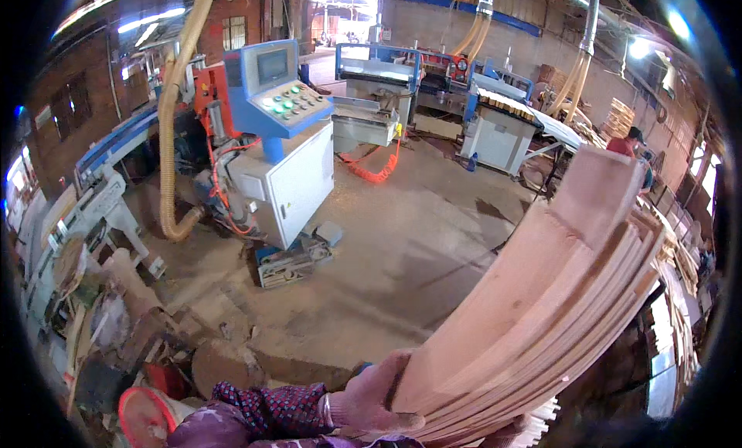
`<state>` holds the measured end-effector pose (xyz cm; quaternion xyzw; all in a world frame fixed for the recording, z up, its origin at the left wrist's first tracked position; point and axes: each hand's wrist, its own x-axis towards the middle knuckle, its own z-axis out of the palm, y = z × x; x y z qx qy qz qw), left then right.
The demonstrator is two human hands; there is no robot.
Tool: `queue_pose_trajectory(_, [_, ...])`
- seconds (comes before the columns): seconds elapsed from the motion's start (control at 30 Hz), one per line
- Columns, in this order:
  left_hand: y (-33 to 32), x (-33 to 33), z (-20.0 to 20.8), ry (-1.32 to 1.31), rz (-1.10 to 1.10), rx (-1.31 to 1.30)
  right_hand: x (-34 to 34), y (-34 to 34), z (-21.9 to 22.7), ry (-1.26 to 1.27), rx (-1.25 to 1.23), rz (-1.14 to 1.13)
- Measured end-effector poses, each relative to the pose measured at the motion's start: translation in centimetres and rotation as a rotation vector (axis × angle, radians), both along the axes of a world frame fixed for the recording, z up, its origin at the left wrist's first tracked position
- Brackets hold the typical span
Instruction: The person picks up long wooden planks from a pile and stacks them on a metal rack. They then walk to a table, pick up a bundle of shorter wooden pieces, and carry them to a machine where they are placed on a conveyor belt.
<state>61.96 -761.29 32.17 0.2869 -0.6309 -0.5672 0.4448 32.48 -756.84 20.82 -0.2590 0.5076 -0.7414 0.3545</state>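
A thick stack of long, pale wooden boards slants from the lower middle up to the right, close in front of me. Its boards lie face to face, and one sticks out past the others at the upper end. My left hand, in a light knit glove below a dark patterned sleeve, is closed on the near left end of the stack, with the thumb lying along it. What may be part of my right hand shows as a dark reddish patch under the stack at the lower edge; its fingers are hidden.
A blue and white machine cabinet with a button panel stands ahead on the left, a ribbed hose beside it. More machines line the back. Scrap wood and a red-rimmed bucket lie lower left. A person is at far right.
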Motion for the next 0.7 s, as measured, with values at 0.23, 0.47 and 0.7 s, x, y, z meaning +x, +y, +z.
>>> queue_pose_trajectory(0.23, [-16.6,-3.3,2.0,-0.065,-0.079,-0.162,-2.8,-13.5,2.4,0.029,0.004,-0.107])
queue_pose_trajectory(0.47, [-31.2,-6.5,0.9,-0.092,-0.125,-0.088,-6.0,-27.5,1.4,0.032,-0.002,-0.137])
queue_pose_trajectory(0.7, [-46.5,-11.2,0.6,-0.133,0.021,-0.133,-10.5,-46.5,0.2,-0.003,-0.039,-0.035])
